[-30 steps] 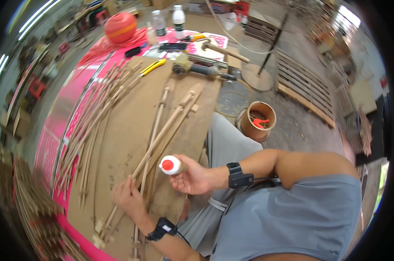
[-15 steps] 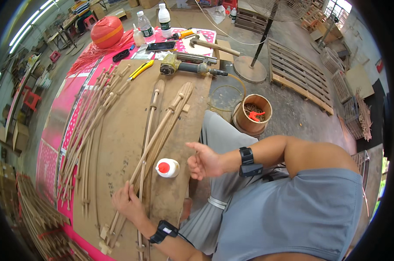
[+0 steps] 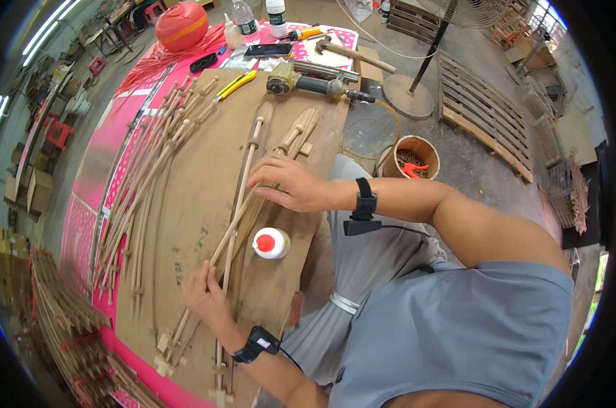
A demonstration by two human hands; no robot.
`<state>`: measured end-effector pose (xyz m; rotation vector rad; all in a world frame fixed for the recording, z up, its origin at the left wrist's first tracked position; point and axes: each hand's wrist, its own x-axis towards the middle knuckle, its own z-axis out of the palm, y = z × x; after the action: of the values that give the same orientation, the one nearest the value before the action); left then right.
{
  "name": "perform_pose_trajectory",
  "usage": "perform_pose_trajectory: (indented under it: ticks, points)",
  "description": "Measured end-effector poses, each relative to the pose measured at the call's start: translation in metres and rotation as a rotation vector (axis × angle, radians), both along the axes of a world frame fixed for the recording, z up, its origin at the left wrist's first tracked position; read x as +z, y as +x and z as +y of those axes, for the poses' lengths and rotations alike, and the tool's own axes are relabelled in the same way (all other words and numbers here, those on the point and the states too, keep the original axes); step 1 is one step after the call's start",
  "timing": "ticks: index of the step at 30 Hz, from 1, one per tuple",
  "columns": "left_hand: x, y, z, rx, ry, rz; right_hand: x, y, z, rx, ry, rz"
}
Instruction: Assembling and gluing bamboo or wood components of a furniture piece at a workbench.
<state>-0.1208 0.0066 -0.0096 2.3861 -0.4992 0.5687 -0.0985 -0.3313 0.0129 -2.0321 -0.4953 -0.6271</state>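
Note:
A slim wooden rod with a knobbed end [image 3: 226, 246] slants across the brown board, crossing another thin rod beside it. Down at its lower part, my left hand [image 3: 209, 299] pinches it between thumb and fingers. Higher up, my right hand [image 3: 291, 182] is closed over the same rod, its fingertips hiding a short stretch. Under and beside it lie wider, grooved wooden pieces with rounded ends [image 3: 308, 122]. A white glue bottle with a red cap [image 3: 274, 245] stands just right of the rods, below my right hand; neither hand touches it.
Many knobbed rods [image 3: 144, 163] are piled on the left. Toward the back lie a yellow utility knife [image 3: 236, 85], a power tool [image 3: 308, 86], a hammer [image 3: 355, 54] and a phone [image 3: 268, 49]. A wooden bucket [image 3: 417, 153] stands off the table's right edge, near a pallet [image 3: 485, 115].
My right hand has moved up and left from beside the glue bottle onto the rod. My left hand keeps its pinch lower down. The whole view has shifted slightly.

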Motion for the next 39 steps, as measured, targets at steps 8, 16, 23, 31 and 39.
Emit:
perform_pose_trajectory:
  ticks: [8,16,23,31,39]
  points:
    - [0.004,-0.003,0.0,-0.004,0.011,0.011,-0.02,0.024,0.02,0.253,-0.137,0.039]
    - [0.004,-0.003,0.0,0.009,0.005,0.04,-0.028,0.027,0.021,0.227,-0.142,0.02]
    - [0.0,-0.002,0.001,0.021,0.004,0.1,-0.034,0.027,0.024,0.216,-0.108,0.028]
    - [0.007,-0.004,-0.001,0.042,-0.021,0.177,-0.036,0.029,0.025,0.207,-0.134,-0.006]
    - [0.023,0.001,-0.007,0.034,-0.002,0.31,-0.04,0.029,0.026,0.214,-0.115,-0.03]
